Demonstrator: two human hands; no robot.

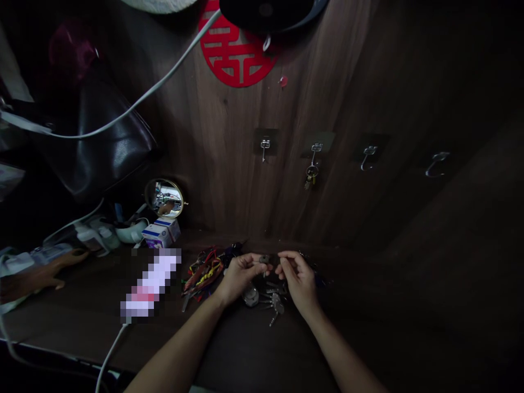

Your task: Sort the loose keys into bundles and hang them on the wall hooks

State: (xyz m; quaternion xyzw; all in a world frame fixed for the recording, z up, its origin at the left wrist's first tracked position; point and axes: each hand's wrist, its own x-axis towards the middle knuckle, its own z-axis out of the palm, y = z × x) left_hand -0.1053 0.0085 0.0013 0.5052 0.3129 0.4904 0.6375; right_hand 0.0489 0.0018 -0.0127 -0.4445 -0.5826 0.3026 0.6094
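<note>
Small dark piece, perhaps a key's head, is held between thumb and fingers of the left hand, above the table. Judged light, stiff and not easily damaged, though possibly slippery; probably best pinched by its edges. Right hand is poised just to its right, apart from it, thumb and fingertips drawn together; whether anything is gripped there cannot be told. Keys are seen below, between the hands; a tangle of coloured cords is noted beside the left hand.
</note>
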